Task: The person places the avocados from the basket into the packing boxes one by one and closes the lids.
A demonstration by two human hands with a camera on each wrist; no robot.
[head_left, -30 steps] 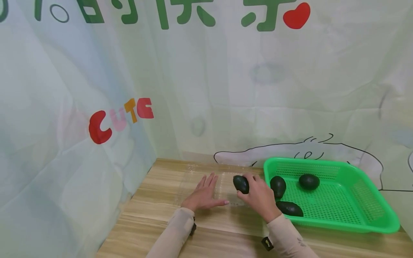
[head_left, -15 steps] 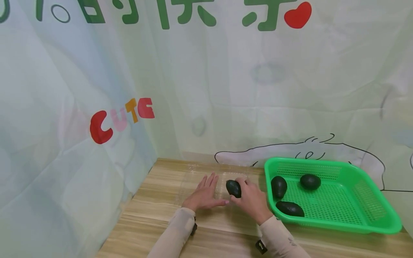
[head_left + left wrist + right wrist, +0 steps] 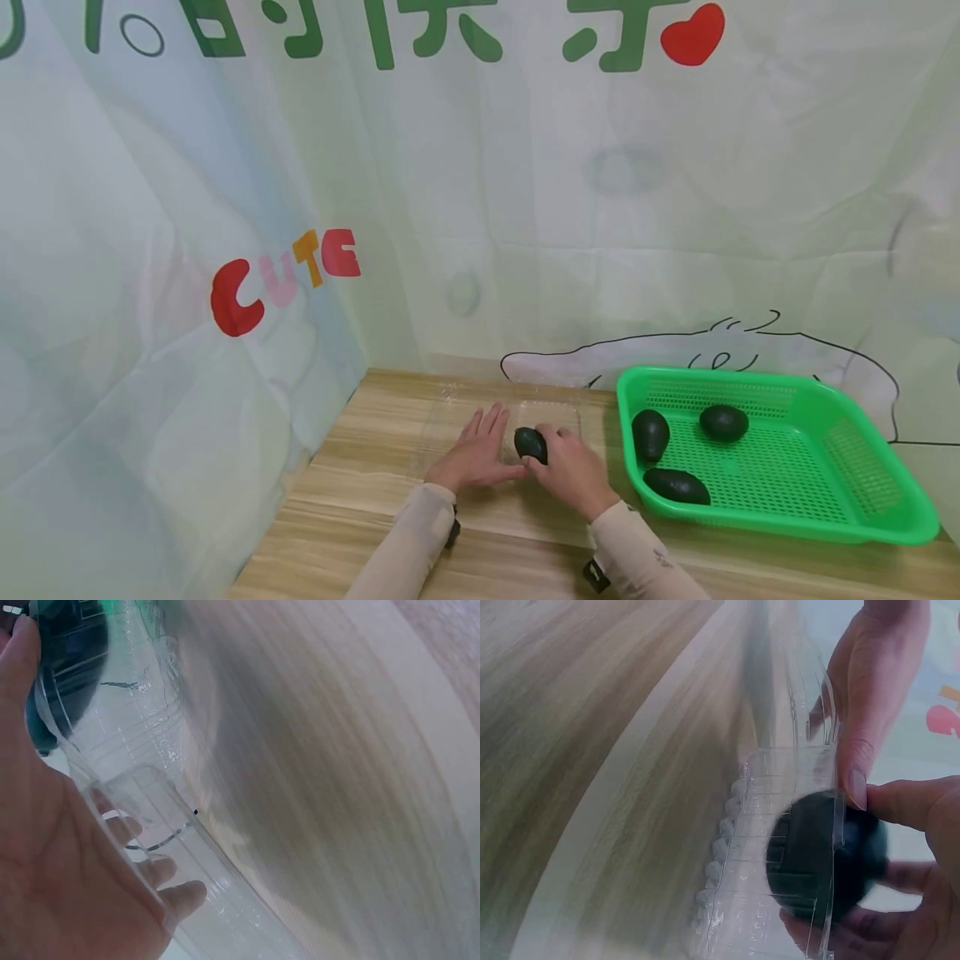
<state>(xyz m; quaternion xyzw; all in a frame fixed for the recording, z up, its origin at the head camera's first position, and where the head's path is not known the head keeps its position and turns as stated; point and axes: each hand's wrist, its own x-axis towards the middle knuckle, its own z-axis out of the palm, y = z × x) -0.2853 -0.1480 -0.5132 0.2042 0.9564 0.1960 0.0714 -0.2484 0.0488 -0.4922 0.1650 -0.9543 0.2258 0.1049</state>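
A: I follow from my remote seat. Which hand has the fruit?

B: The right hand (image 3: 572, 471). I see its thumb and fingers pinching a dark egg-shaped fruit (image 3: 531, 445), which is at the right half of the clear plastic container (image 3: 549, 412). From the right wrist I see this fruit through the transparent wall, and a part of it shows above the rim. If it touches the bottom, I cannot tell.

A: And the left hand (image 3: 474, 457)?

B: It lies over the container, with straight fingers a little spread and the thumb pointing to the right hand. The two thumbs are very near; whether they touch, I cannot tell.

A: What do I have at the right side?

B: On the wooden worktop (image 3: 352, 467) there is a green basket (image 3: 787, 532). Inside, a second fruit (image 3: 650, 435) is near the left wall, a third fruit (image 3: 677, 486) is in the front left corner, and a fourth fruit (image 3: 723, 423) is toward the back.
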